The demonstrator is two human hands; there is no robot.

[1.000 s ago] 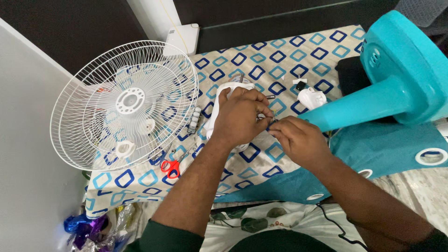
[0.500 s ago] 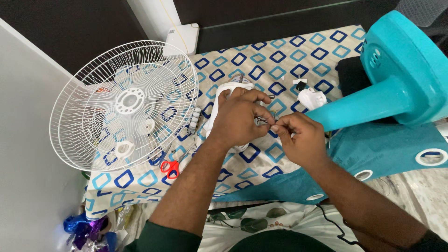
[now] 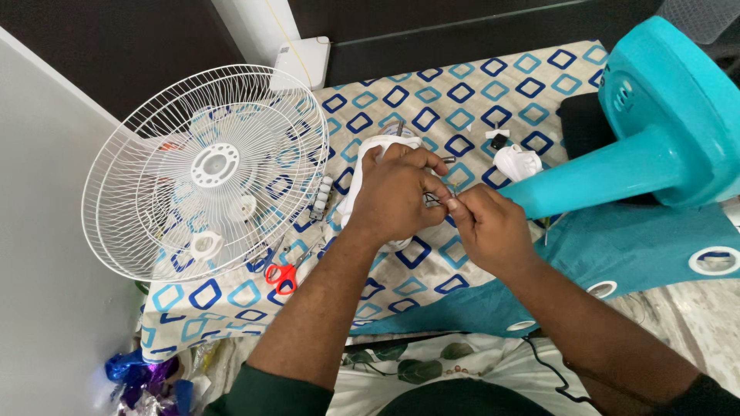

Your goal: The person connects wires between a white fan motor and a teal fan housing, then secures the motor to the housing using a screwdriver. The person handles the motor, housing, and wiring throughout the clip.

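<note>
Two hands meet over a white fan housing [image 3: 368, 151] lying on the patterned cloth [image 3: 462, 100]. The left hand [image 3: 393, 196] is cupped over the housing and closed on it, thumb and forefinger pressed toward the thin dark wires [image 3: 433, 200] that stick out at its right side. The right hand [image 3: 486, 231] pinches together at the fingertips on the ends of those wires, just touching the left hand's fingers; whether it also holds a small connector I cannot tell, since the fingers hide it. The housing sits near the middle of the cloth, mostly covered by the left hand.

Judging from this, the step in hand is fine work on the wiring of the fan's motor part, joining or freeing a lead. The next move seems to call for a steady hold from the left hand and a small, exact pull or twist from the right fingertips, with little force, because the wires look thin.

Beside the work, a white wire fan guard [image 3: 208, 169] lies to the left with small white knobs [image 3: 208, 245] showing through it, red-handled scissors [image 3: 280, 276] rest just below its rim, a row of small white pieces [image 3: 322, 196] lies between guard and housing, another white plastic part [image 3: 516, 162] lies to the right, and a turquoise fan stand [image 3: 647, 146] leans in from the right.
</note>
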